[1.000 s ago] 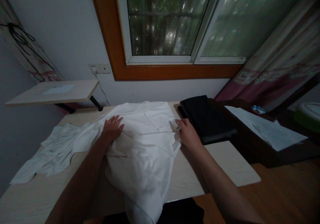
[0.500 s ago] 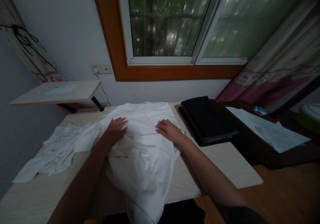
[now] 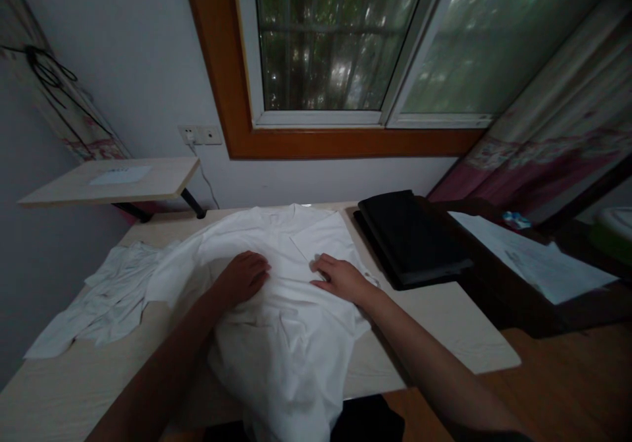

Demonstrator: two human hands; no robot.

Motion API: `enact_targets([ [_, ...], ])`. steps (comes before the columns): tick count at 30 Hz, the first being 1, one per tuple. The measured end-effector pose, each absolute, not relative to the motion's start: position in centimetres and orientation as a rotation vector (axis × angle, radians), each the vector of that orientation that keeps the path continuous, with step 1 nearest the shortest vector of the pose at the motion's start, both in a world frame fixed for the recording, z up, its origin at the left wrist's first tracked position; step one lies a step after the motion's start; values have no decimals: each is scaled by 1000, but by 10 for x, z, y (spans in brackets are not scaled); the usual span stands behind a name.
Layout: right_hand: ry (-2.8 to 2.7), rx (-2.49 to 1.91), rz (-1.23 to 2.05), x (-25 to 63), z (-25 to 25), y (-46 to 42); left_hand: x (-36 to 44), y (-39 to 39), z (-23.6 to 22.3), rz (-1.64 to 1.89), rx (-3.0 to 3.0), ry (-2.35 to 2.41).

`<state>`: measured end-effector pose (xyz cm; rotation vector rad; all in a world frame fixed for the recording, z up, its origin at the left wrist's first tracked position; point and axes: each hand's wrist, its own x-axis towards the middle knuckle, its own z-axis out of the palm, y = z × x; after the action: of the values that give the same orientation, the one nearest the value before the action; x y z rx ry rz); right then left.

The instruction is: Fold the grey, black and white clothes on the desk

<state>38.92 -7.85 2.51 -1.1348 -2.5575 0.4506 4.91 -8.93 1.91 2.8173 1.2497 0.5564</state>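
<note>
Resting both hands on the white shirt [image 3: 296,336], which lies across the desk [image 3: 44,389], its lower end hanging over the near edge. Left hand [image 3: 243,277]: fingers bent and close together on the cloth, thumb hidden; cannot tell whether any fabric is pinched. Right hand [image 3: 345,280]: thumb and fingers a little apart, fingertips at the cloth near a straight fold line; no clear grip seen. Creases bunch just nearer the body than the hands. My judgement on handling: flat fingers and light outward pressure would suit these better than a pinch, with one hand anchoring while the other eases cloth away from it. Thin fabric will likely drag in ripples if both hands push inward, and the overhanging part may pull the rest toward the edge. Crumpled white cloth [image 3: 116,294] lies at the left, beside the shirt; whether they join is unclear. Containers: none certain. The black stack [image 3: 412,234] right of the shirt looks like folders, closed, contents hidden. A green-and-white object [image 3: 612,234] at the far right may be a tub; too dim to tell what, if anything, it contains.
</note>
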Motion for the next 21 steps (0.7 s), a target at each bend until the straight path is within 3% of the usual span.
enact_targets([
  [9, -2488, -1013, 1039, 385, 37, -84, 74, -96, 43, 115, 2678, 1394],
  [16, -2327, -1096, 465, 388, 21, -48, 70, -82, 18, 444, 2753, 1439],
  [21, -2492, -1238, 163, 396, -5, -31, 48, -71, -9, 456, 2677, 1627],
])
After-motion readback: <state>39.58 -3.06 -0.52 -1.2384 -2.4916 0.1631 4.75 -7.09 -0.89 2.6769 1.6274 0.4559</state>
